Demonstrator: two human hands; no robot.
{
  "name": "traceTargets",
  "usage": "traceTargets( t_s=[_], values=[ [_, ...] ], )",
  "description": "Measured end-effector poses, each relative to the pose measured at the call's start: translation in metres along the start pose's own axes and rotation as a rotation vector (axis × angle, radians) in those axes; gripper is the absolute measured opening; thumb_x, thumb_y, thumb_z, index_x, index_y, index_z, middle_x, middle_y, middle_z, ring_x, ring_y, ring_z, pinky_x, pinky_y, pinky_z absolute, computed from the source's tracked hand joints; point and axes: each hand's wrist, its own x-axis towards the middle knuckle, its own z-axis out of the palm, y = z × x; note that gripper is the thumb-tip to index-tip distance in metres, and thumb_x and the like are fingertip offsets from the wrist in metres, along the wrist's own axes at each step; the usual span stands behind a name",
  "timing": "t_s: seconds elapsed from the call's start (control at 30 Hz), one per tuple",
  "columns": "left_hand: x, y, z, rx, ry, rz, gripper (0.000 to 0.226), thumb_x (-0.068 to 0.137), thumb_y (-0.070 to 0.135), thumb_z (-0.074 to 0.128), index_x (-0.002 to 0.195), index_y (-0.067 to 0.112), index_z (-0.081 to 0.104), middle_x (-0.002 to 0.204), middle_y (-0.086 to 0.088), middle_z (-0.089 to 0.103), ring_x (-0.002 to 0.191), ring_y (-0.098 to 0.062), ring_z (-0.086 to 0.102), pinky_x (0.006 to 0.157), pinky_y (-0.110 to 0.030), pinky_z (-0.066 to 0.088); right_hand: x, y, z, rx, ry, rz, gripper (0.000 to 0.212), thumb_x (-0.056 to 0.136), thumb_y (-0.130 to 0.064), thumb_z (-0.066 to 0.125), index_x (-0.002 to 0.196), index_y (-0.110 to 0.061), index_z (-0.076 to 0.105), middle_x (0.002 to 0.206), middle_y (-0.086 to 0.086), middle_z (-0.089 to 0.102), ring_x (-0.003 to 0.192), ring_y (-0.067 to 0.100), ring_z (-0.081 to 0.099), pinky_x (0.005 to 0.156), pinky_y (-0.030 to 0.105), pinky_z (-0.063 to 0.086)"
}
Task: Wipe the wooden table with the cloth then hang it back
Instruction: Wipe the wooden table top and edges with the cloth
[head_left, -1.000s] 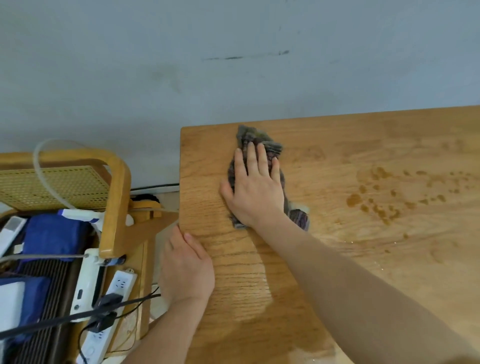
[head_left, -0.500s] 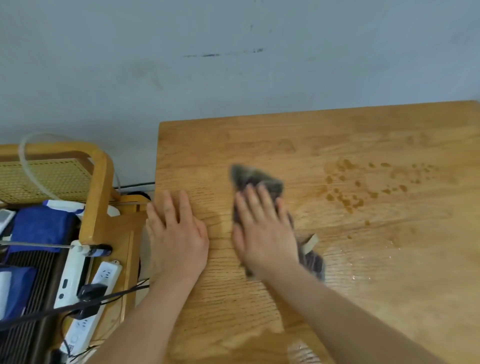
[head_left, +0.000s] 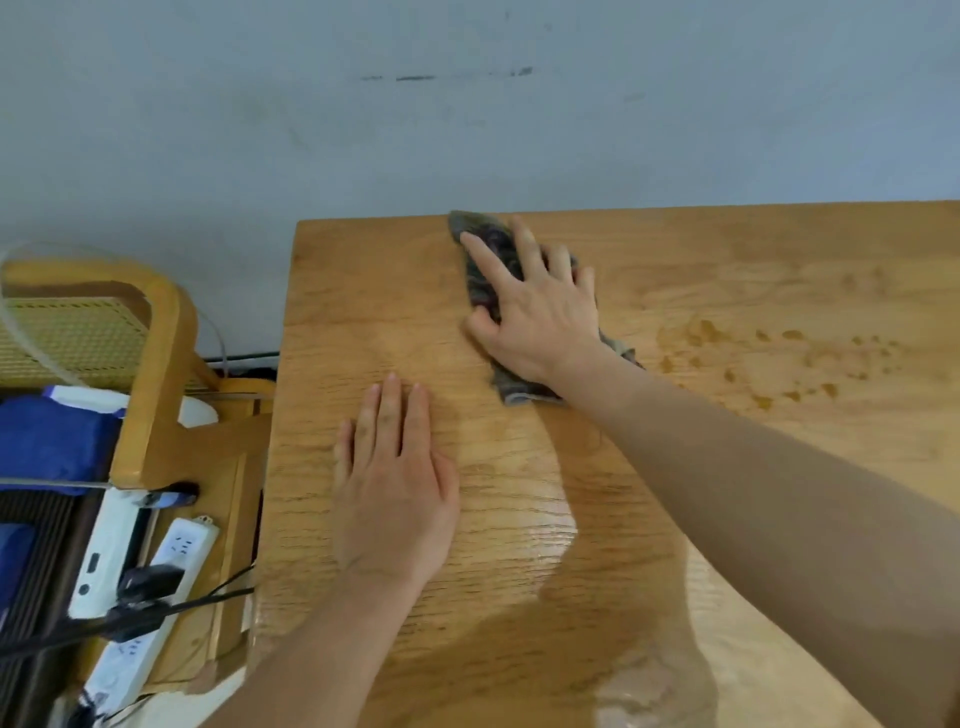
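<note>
A dark grey cloth (head_left: 480, 244) lies crumpled near the far edge of the wooden table (head_left: 727, 467). My right hand (head_left: 535, 306) presses flat on the cloth with spread fingers, hiding most of it; a cloth end sticks out by the wrist. My left hand (head_left: 392, 483) rests flat on the bare tabletop nearer me, to the left of the cloth. Dark wet spots (head_left: 779, 364) dot the wood to the right of the cloth.
A grey wall (head_left: 467, 130) runs right behind the table. Left of the table stands a wooden chair with a woven back (head_left: 150, 364), with blue fabric (head_left: 52, 436), a white power strip (head_left: 171, 566) and black cables beside it.
My right hand has pushed the cloth away from me, up to the table's far edge. My left hand stays flat on the tabletop, now further in from the left edge.
</note>
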Motion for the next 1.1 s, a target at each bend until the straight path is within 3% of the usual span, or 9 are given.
traceTargets(
  t_s=[0.2, 0.37, 0.5, 0.6, 0.67, 0.73, 0.83, 1.0, 1.1],
  values=[
    [0.0, 0.0, -0.002, 0.012, -0.005, -0.008, 0.061, 0.093, 0.036, 0.021, 0.15, 0.016, 0.025, 0.158, -0.006, 0.023, 0.146, -0.02, 0.015, 0.118, -0.043, 0.015, -0.019, -0.04, 0.013, 0.121, 0.013, -0.011, 0.062, 0.099, -0.048, 0.022, 0.155, -0.022, 0.019, 0.163, 0.001, 0.014, 0.15, 0.023, 0.005, 0.119, 0.052, 0.005],
    [-0.003, -0.002, 0.0, 0.007, 0.013, -0.002, 0.062, 0.092, 0.035, 0.021, 0.149, 0.014, 0.029, 0.157, -0.006, 0.026, 0.146, -0.022, 0.019, 0.117, -0.043, 0.015, -0.073, -0.027, 0.017, 0.15, 0.002, -0.235, 0.055, 0.102, -0.041, 0.022, 0.151, -0.018, 0.032, 0.16, 0.002, 0.026, 0.149, 0.019, 0.017, 0.12, 0.047, 0.014],
    [0.0, -0.001, -0.001, 0.02, 0.013, 0.009, 0.06, 0.094, 0.036, 0.021, 0.149, 0.013, 0.028, 0.157, -0.008, 0.025, 0.145, -0.024, 0.018, 0.118, -0.043, 0.014, -0.03, 0.051, 0.008, 0.111, 0.025, 0.175, 0.059, 0.101, -0.043, 0.019, 0.155, -0.021, 0.018, 0.164, -0.001, 0.013, 0.15, 0.017, 0.007, 0.121, 0.045, 0.006],
    [0.0, -0.001, 0.0, 0.045, 0.011, 0.009, 0.06, 0.094, 0.035, 0.021, 0.149, 0.012, 0.028, 0.156, -0.01, 0.026, 0.145, -0.025, 0.019, 0.117, -0.046, 0.016, -0.012, 0.039, 0.009, 0.126, 0.07, 0.335, 0.06, 0.101, -0.042, 0.017, 0.156, -0.018, 0.015, 0.164, 0.003, 0.01, 0.15, 0.022, 0.005, 0.12, 0.05, 0.006],
    [-0.002, -0.001, 0.001, 0.049, 0.012, 0.013, 0.06, 0.094, 0.034, 0.021, 0.148, 0.01, 0.03, 0.156, -0.011, 0.027, 0.145, -0.026, 0.021, 0.117, -0.047, 0.018, -0.015, -0.002, 0.012, 0.132, 0.069, 0.261, 0.061, 0.1, -0.042, 0.018, 0.156, -0.017, 0.015, 0.164, 0.004, 0.011, 0.15, 0.023, 0.006, 0.12, 0.051, 0.007],
    [-0.004, 0.0, 0.001, 0.043, 0.024, 0.013, 0.06, 0.092, 0.032, 0.024, 0.147, 0.009, 0.032, 0.155, -0.011, 0.029, 0.144, -0.026, 0.022, 0.116, -0.049, 0.02, -0.031, -0.04, 0.016, 0.127, 0.025, 0.019, 0.059, 0.101, -0.041, 0.017, 0.155, -0.018, 0.016, 0.164, 0.002, 0.01, 0.15, 0.021, 0.004, 0.12, 0.05, 0.005],
    [-0.004, 0.0, 0.0, 0.037, 0.037, 0.014, 0.06, 0.091, 0.031, 0.026, 0.146, 0.009, 0.035, 0.154, -0.012, 0.031, 0.143, -0.027, 0.025, 0.115, -0.049, 0.022, -0.04, -0.022, 0.013, 0.107, -0.013, -0.215, 0.056, 0.102, -0.041, 0.021, 0.154, -0.023, 0.021, 0.163, -0.003, 0.014, 0.15, 0.016, 0.007, 0.121, 0.045, 0.006],
    [0.002, -0.001, 0.001, 0.05, 0.028, 0.02, 0.06, 0.092, 0.034, 0.022, 0.148, 0.011, 0.03, 0.155, -0.011, 0.028, 0.144, -0.026, 0.022, 0.117, -0.047, 0.018, 0.001, 0.07, 0.007, 0.098, 0.089, 0.274, 0.059, 0.099, -0.041, 0.021, 0.155, -0.021, 0.02, 0.163, -0.001, 0.015, 0.15, 0.017, 0.01, 0.12, 0.046, 0.009],
    [-0.001, -0.001, 0.0, 0.034, 0.016, 0.005, 0.061, 0.092, 0.034, 0.022, 0.148, 0.012, 0.03, 0.156, -0.01, 0.028, 0.144, -0.026, 0.022, 0.116, -0.047, 0.019, -0.016, 0.024, 0.013, 0.122, 0.114, 0.219, 0.059, 0.099, -0.04, 0.023, 0.155, -0.019, 0.022, 0.163, 0.001, 0.017, 0.15, 0.02, 0.012, 0.119, 0.049, 0.01]
  ],
)
